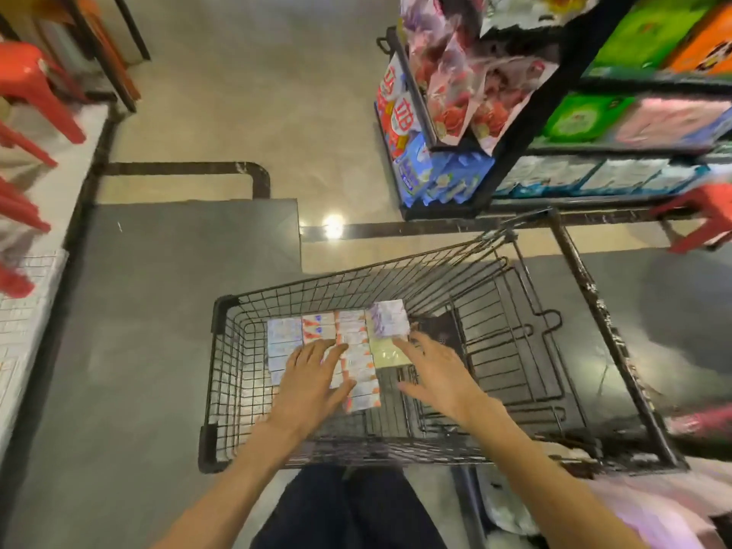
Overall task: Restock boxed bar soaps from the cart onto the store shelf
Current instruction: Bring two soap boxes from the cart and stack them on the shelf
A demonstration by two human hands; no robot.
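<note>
A black wire cart point(222, 374) stands in front of me with several boxed bar soaps point(358, 350) laid in rows on its bottom. A purple-and-white box point(390, 317) sits at the far right of the rows, and a pale yellow one point(390, 354) lies just below it. My left hand point(311, 378) reaches into the cart with straight fingers over the white and orange boxes. My right hand point(435, 370) is spread open beside it, fingertips near the pale yellow box. Neither hand holds anything.
The store shelf point(554, 93) stands at the upper right, stocked with pink pouches, blue packs and green and pink boxes. Red plastic stools point(35, 85) are stacked at the left, and another red stool point(701, 215) is at the right. A grey mat point(158, 291) covers the floor.
</note>
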